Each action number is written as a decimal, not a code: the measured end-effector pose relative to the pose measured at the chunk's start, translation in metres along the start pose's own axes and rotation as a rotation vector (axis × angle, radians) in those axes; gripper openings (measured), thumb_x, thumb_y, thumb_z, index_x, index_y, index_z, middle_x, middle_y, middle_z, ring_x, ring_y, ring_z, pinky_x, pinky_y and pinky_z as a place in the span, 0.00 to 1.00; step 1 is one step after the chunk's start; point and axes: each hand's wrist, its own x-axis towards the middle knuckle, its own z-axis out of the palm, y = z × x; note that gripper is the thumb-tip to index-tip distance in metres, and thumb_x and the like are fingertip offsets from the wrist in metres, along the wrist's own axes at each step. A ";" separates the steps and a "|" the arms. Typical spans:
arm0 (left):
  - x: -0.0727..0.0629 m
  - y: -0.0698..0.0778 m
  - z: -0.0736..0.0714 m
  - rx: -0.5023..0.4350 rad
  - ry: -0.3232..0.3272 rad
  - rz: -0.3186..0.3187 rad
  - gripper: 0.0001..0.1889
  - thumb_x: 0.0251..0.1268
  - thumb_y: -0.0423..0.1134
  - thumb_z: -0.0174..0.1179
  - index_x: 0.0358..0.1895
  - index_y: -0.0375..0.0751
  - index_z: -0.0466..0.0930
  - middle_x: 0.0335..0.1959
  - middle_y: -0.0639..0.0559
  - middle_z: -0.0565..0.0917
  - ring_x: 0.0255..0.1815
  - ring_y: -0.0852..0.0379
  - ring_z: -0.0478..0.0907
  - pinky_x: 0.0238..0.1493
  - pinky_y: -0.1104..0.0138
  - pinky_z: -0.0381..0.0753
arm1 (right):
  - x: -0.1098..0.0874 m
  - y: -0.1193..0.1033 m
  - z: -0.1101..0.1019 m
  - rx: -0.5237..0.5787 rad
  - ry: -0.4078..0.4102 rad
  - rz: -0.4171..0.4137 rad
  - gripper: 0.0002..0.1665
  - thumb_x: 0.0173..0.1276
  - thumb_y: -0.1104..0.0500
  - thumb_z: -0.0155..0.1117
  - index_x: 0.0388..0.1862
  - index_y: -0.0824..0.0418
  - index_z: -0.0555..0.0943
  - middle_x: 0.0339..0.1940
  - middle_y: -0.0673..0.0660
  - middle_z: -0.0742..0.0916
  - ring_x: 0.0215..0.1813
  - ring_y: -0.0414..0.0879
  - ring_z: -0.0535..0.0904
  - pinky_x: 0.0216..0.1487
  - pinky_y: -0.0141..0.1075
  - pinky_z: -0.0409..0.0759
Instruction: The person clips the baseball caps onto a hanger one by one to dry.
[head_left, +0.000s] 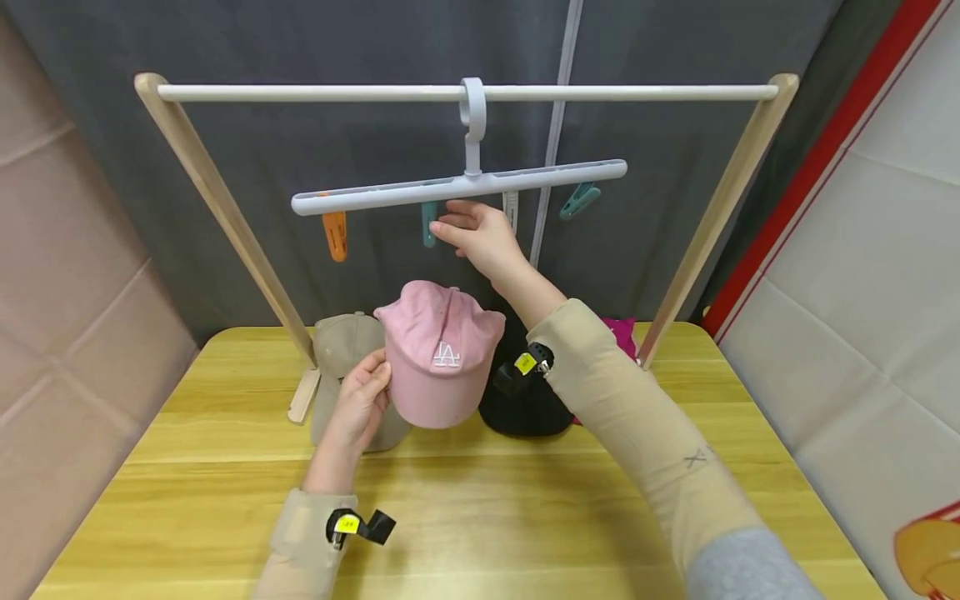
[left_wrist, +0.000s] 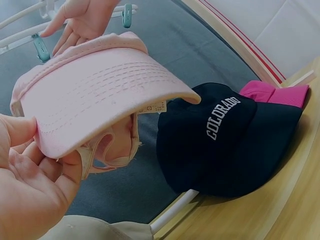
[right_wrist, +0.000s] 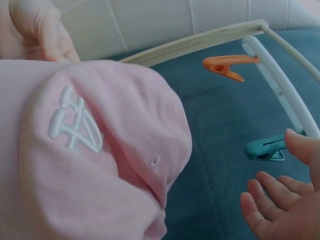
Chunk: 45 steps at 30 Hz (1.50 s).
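Note:
A pink baseball cap (head_left: 442,358) with a white "LA" emblem is held up over the table, its brim (left_wrist: 105,95) pinched by my left hand (head_left: 363,400) between thumb and fingers. Above it, my right hand (head_left: 483,237) reaches up under the white hanger (head_left: 390,196). Its thumb is right at a teal clip (right_wrist: 267,148), while the other fingers (right_wrist: 280,192) extend loosely below, apart from the clip. An orange clip (head_left: 335,236) hangs at the hanger's left end. A white clip (head_left: 511,208) is partly behind the hand, and a second teal clip (head_left: 580,201) tilts at the right.
The hanger hooks over a white rod (head_left: 315,93) between wooden posts (head_left: 232,225). Behind the pink cap, a beige cap (head_left: 348,342), a black "COLORADO" cap (left_wrist: 225,140) and a magenta cap (left_wrist: 275,94) stand on the wooden table (head_left: 465,517).

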 end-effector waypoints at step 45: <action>0.000 0.012 0.000 0.041 -0.004 -0.004 0.14 0.75 0.28 0.43 0.46 0.47 0.79 0.36 0.57 0.81 0.36 0.63 0.76 0.37 0.71 0.74 | 0.010 0.002 0.004 0.023 -0.006 -0.036 0.22 0.67 0.58 0.65 0.56 0.66 0.77 0.47 0.59 0.85 0.44 0.46 0.80 0.46 0.40 0.75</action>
